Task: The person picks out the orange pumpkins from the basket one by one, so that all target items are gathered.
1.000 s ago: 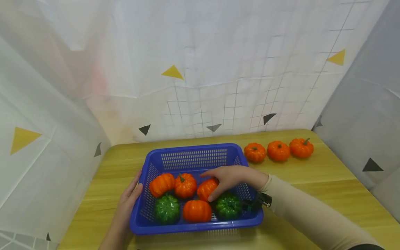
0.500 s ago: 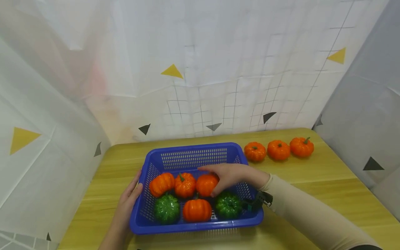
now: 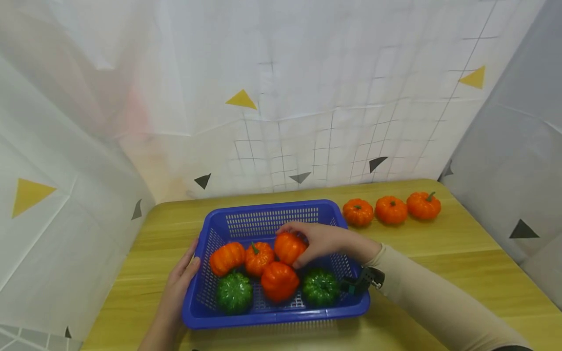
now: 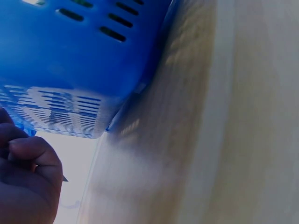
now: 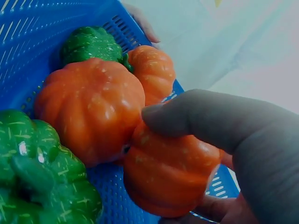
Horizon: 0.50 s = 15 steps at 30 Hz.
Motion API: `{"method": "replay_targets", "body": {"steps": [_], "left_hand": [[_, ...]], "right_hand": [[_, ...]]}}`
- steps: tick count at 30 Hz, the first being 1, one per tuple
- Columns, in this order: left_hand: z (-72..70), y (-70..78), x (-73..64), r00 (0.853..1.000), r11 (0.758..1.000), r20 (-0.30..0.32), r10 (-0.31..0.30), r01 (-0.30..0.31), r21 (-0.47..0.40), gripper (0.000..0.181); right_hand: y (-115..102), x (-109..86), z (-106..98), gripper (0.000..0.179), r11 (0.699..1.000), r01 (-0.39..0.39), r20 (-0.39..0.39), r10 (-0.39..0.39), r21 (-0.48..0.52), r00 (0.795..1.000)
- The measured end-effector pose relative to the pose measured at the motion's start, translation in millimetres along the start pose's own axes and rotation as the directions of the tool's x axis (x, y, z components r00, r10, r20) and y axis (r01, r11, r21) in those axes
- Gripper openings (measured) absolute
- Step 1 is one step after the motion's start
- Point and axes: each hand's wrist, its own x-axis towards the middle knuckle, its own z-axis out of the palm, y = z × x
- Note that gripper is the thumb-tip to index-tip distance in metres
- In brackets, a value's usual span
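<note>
In the head view, a blue plastic basket [image 3: 281, 319] holds several small pumpkins. My right hand [image 3: 322, 241] grips an orange pumpkin [image 3: 289, 247] inside it; in the right wrist view the thumb [image 5: 170, 116] lies across that pumpkin's top and fingers show beneath it. Against it leans another orange pumpkin [image 3: 279, 282], tipped over. Two more orange pumpkins [image 3: 227, 259] sit to the left, and green pumpkins [image 3: 234, 293] occupy the near corners. My left hand [image 3: 179, 278] holds the basket's left side, thumb at the rim; the left wrist view shows curled fingers beside the slotted wall.
Three orange pumpkins [image 3: 391, 210] stand in a row on the wooden table [image 3: 443, 248], right of the basket's far corner. A white patterned sheet [image 3: 307, 97] rises behind the table and along both sides.
My right hand has closed round the orange pumpkin and shifted it slightly up and back. The front middle pumpkin has tipped and moved back against it. My left hand has stayed put.
</note>
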Motion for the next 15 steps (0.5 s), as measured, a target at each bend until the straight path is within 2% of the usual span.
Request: {"method": "replay_targets", "body": {"steps": [8,15], "left_hand": [[0.3,-0.8,1.1,1.0,1.0,0.008,0.016,-0.016,-0.001,0.058],[0.9,-0.4,0.1,1.0,1.0,-0.006,0.013,-0.013,0.007,0.059]], "right_hand": [[0,-2.3,-2,0.091,0.995,0.051,-0.068,-0.045,0.086,0.997],[-5,-11.5,-10,0.085,0.983,0.098,-0.148,-0.074,0.158,0.986]]}}
